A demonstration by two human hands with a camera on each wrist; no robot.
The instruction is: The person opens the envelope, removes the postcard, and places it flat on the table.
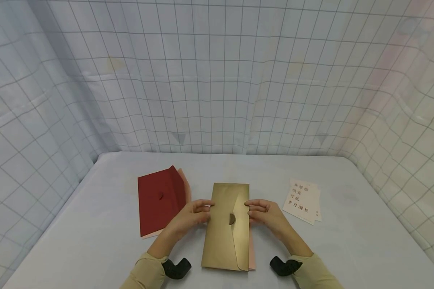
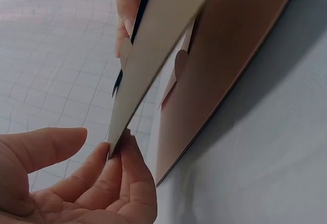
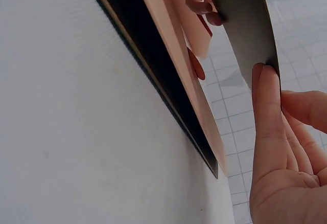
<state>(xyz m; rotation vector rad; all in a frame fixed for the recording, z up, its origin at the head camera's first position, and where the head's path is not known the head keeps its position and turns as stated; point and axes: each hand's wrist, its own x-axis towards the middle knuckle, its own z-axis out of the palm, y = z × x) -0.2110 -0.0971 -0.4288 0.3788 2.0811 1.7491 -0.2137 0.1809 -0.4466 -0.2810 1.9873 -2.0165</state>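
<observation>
Sleeves: lowest in the head view, the sleeves (image 1: 146,275) reached in over the near part of the bench (image 1: 347,245), each with a black wrist piece (image 1: 177,269).
Left grip: the left grip (image 1: 193,214) pinched one long side of the gold envelope (image 1: 217,237).
Right grip: the right grip (image 1: 265,214) pinched the opposite side.
Handling: light, matched pressure at both sides probably suited the thin paper best, keeping it from creasing or twisting.
Gold envelope: it was held above the middle of the bench, over a pink envelope (image 1: 252,259), with a gap between them in the wrist views; contact at the near end could not be told.
Long axis: it ran from near to far, the far end slightly rightward; the flap side faced up, the flap along the right.
Red envelope: the red envelope (image 1: 155,200) lay towards the left edge.
Cards: printed cards (image 1: 299,200) lay towards the right edge.
</observation>
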